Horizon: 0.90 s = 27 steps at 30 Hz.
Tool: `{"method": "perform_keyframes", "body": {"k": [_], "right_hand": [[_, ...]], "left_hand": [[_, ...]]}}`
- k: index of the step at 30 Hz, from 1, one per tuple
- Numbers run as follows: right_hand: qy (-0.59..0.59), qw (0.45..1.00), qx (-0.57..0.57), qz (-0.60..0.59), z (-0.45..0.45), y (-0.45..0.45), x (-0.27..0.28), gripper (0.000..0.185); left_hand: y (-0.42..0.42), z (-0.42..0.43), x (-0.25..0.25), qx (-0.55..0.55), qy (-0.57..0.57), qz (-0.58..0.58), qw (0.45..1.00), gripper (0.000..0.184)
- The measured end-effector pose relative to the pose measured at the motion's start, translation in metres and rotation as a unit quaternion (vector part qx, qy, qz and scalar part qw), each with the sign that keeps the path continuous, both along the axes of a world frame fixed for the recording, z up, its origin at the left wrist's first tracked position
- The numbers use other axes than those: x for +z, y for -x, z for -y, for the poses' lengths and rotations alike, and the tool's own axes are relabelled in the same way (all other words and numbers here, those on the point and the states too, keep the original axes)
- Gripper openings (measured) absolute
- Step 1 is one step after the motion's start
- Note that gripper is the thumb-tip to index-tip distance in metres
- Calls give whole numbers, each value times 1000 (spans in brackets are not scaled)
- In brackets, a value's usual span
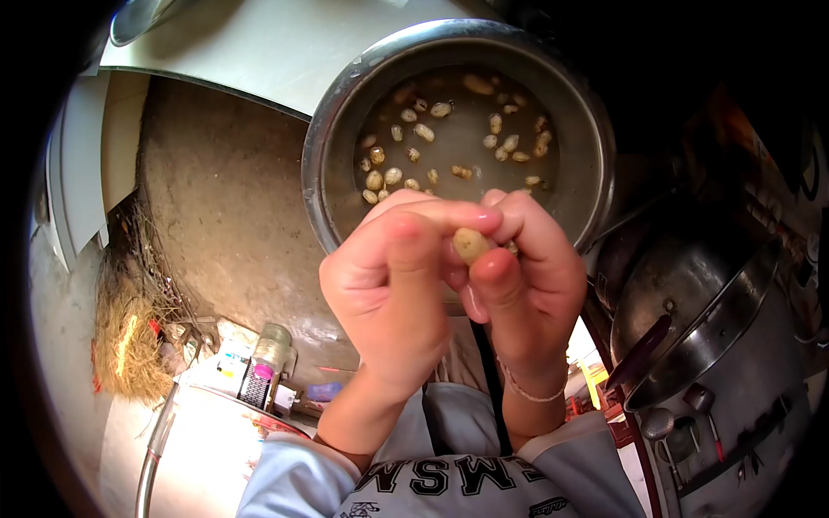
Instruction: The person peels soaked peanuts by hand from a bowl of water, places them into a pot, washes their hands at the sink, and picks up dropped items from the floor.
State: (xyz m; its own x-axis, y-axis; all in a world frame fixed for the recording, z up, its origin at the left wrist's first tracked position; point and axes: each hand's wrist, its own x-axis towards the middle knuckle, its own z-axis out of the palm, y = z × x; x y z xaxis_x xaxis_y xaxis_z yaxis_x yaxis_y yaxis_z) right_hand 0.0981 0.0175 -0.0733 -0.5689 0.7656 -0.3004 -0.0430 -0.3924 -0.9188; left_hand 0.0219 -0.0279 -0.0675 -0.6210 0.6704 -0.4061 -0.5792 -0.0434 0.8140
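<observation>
My left hand (384, 276) and my right hand (535, 268) meet over the near edge of a wide metal basin (318, 173). Between their fingers is a pale, wet peanut (471, 246). My right thumb presses against its near side, while my left index finger lies along its top. Both hands are closed around it, and the left thumb stands apart, pointing up. Something small and speckled shows behind the right thumb, partly hidden. Murky water fills the basin's bottom, with several unshelled peanuts (423, 132) lying in it. My hands cover part of the near rim.
A pale work surface (224, 43) adjoins the basin at the upper left. Large metal pans (691, 337) stand to the right, above hanging ladles (661, 423). At lower left are a straw bundle (134, 345) and a clear jar (272, 345).
</observation>
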Motion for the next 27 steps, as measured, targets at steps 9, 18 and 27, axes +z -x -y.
{"method": "perform_keyframes", "body": {"k": [9,18,27], "right_hand": [[-93,995,3,28,0,0,-8,26],[-34,999,-20,-5,-3,2,-8,26],[-26,999,-22,35,4,0,-7,25]], "left_hand": [[7,0,4,-56,60,-71,994,17],[5,-5,0,-14,19,7,1000,20],[10,2,-5,-80,15,72,994,29]]}}
